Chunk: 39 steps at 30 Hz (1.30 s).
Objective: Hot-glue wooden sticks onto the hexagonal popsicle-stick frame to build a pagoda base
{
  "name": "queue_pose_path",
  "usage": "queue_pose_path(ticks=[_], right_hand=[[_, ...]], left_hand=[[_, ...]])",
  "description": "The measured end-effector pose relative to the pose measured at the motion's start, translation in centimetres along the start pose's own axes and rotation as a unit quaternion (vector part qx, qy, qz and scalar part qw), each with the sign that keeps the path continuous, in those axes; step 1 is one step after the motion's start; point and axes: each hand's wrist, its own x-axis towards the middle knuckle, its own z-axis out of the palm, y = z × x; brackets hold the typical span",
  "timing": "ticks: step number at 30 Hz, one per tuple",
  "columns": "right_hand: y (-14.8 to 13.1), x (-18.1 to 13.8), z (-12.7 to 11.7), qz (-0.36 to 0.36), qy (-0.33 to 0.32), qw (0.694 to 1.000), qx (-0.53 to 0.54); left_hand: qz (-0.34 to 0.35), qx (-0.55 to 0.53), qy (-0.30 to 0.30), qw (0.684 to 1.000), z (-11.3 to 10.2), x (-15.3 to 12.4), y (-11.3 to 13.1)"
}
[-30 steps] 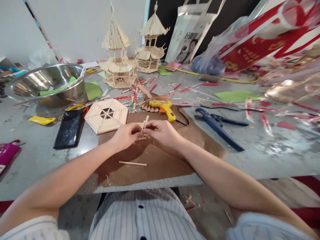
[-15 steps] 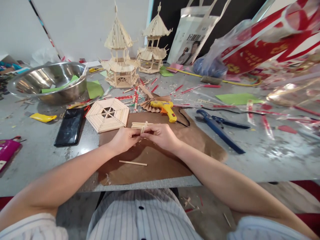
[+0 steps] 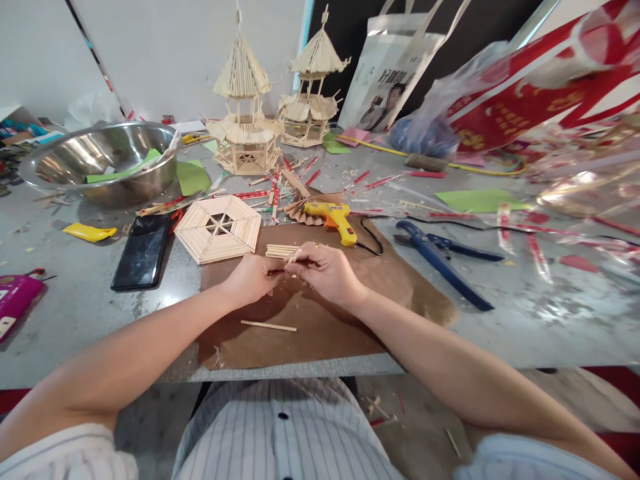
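My left hand [image 3: 251, 278] and my right hand [image 3: 325, 270] meet over a brown paper sheet [image 3: 325, 320], fingertips pinched together on a small piece of thin wooden sticks [image 3: 293, 259]. A short bundle of sticks [image 3: 279, 251] lies on the sheet just behind my fingers. One loose stick [image 3: 268, 326] lies nearer to me. A hexagonal stick panel [image 3: 218, 228] sits to the left, and a yellow glue gun [image 3: 334, 217] lies behind my right hand.
Two stick pagodas [image 3: 243, 107] [image 3: 311, 93] stand at the back. A steel bowl [image 3: 100, 160], a black phone [image 3: 142, 251] and a yellow item [image 3: 90, 232] are left. Blue pliers [image 3: 440, 259], green paper [image 3: 475, 198] and plastic bags [image 3: 550, 100] crowd the right.
The stick piece between my fingers has tipped lower and shows less above my hands. Both hands stay together over the brown sheet; the view has shifted slightly.
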Motion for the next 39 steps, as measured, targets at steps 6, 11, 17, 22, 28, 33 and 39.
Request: queue_pose_path(ticks=[6,11,17,22,28,33,39], right_hand=[[0.04,0.09,0.25,0.056,-0.032,0.997,0.044],[-0.01,0.21,0.37,0.132,-0.053,0.984,0.106],[0.16,0.46,0.22,0.109,-0.036,0.991,0.071],[0.26,0.63,0.32,0.149,-0.045,0.981,0.118],[0.38,0.63,0.27,0.175,-0.043,0.971,0.158],[-0.17,0.51,-0.04,0.187,-0.037,0.968,0.162],[0.13,0.32,0.06,0.1,-0.018,0.993,0.056]], left_hand=[[-0.078,-0.039,-0.038,0.995,-0.07,0.18,-0.09],[-0.086,-0.056,-0.063,0.993,-0.24,0.38,-0.2],[-0.094,-0.063,-0.085,0.99,-0.24,0.53,-0.63],[-0.102,-0.085,-0.083,0.988,-0.36,0.59,-0.31],[-0.098,-0.131,-0.094,0.982,-0.74,0.64,0.2],[-0.086,-0.117,-0.111,0.983,-0.8,0.51,0.16],[-0.046,-0.087,-0.075,0.992,-0.67,0.44,-0.24]])
